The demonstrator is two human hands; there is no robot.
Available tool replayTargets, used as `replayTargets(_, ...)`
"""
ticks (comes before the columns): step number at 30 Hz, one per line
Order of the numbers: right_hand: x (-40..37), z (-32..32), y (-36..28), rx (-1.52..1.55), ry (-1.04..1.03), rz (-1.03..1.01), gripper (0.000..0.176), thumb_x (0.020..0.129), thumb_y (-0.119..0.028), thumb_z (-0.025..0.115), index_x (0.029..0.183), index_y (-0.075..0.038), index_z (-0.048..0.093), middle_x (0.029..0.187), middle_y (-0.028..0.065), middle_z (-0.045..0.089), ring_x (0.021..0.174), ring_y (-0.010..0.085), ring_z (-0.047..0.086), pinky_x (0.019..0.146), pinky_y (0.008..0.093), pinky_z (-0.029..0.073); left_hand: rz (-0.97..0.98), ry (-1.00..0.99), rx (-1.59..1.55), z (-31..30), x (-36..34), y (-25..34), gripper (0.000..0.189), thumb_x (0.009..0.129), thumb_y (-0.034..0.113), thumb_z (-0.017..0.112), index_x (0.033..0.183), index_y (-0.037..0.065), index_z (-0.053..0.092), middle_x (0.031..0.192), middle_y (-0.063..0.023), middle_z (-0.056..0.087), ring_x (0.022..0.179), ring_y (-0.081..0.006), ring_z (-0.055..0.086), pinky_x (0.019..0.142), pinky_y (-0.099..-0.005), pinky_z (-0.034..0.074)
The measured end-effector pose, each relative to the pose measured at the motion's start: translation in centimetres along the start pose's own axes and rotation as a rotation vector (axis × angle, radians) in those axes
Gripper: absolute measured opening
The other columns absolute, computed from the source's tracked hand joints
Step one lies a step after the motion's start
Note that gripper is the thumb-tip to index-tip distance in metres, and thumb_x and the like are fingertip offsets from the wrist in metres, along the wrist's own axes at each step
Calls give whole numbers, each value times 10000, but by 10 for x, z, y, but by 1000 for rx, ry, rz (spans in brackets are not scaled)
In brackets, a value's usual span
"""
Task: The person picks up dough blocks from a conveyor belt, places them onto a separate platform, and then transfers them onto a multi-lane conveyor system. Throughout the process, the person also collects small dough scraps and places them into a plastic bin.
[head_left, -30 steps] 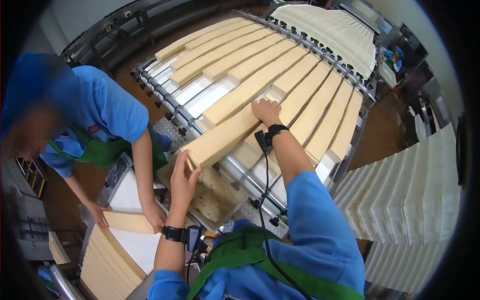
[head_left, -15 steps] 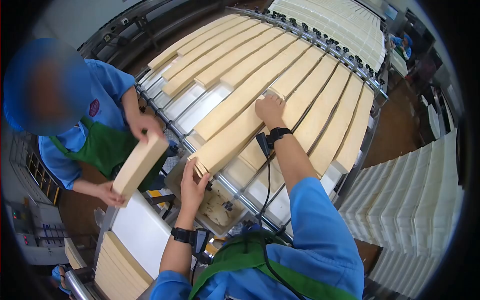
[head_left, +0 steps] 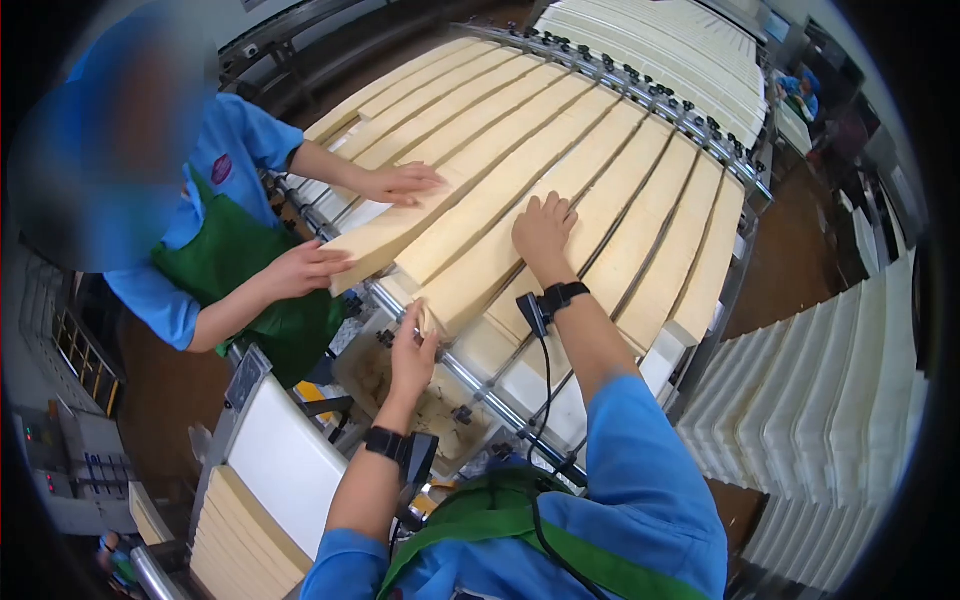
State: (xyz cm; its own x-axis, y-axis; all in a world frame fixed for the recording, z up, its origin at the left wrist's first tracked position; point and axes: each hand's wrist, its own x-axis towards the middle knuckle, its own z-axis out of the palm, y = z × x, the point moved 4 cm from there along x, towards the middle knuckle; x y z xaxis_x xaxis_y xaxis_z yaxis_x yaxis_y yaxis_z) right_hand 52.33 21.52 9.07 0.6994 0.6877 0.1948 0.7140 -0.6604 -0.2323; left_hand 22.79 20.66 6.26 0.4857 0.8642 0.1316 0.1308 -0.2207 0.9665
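Long pale-yellow slabs lie side by side across the rack. My left hand [head_left: 410, 355] is at the near end of one slab [head_left: 482, 282], its fingers and thumb closed around a loose flap of thin layers there. Farther along, my right hand [head_left: 543, 232] rests on top with its fingers apart. A co-worker's hands touch a neighbouring slab [head_left: 385, 235], one at its near end and the other farther up.
A metal rail [head_left: 465, 375] runs along the rack's near edge, above a bin [head_left: 450, 440] with pale scraps. More slabs [head_left: 235, 540] stand by a white surface [head_left: 290, 450] at lower left. Stacked white trays [head_left: 810, 390] rise at right. A cable hangs from my right wrist device.
The co-worker's slab, held up over the near-left side before, now lies on the rack beside the others. My left hand has moved slightly up and right; my right hand's fingers have spread.
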Motion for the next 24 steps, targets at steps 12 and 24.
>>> replayTargets(12,-31,42,-28,-126,-86,-66,813,842,-569,489,1347,52,344,1395,253,346,1291,421,312,1052,510,277,-22,304,189,-77,-88,5,432,828,68,526,1258,39,484,1213,-206,523,1132,-340,511,966,-361,401)
replayTargets(24,-262,33,-241,111,-325,-1029,593,778,-371,634,1269,-76,482,1406,195,340,1313,428,253,1010,570,250,-415,1134,850,-247,-356,-58,474,793,156,664,1203,4,479,1185,-208,476,1115,-369,429,965,-442,346)
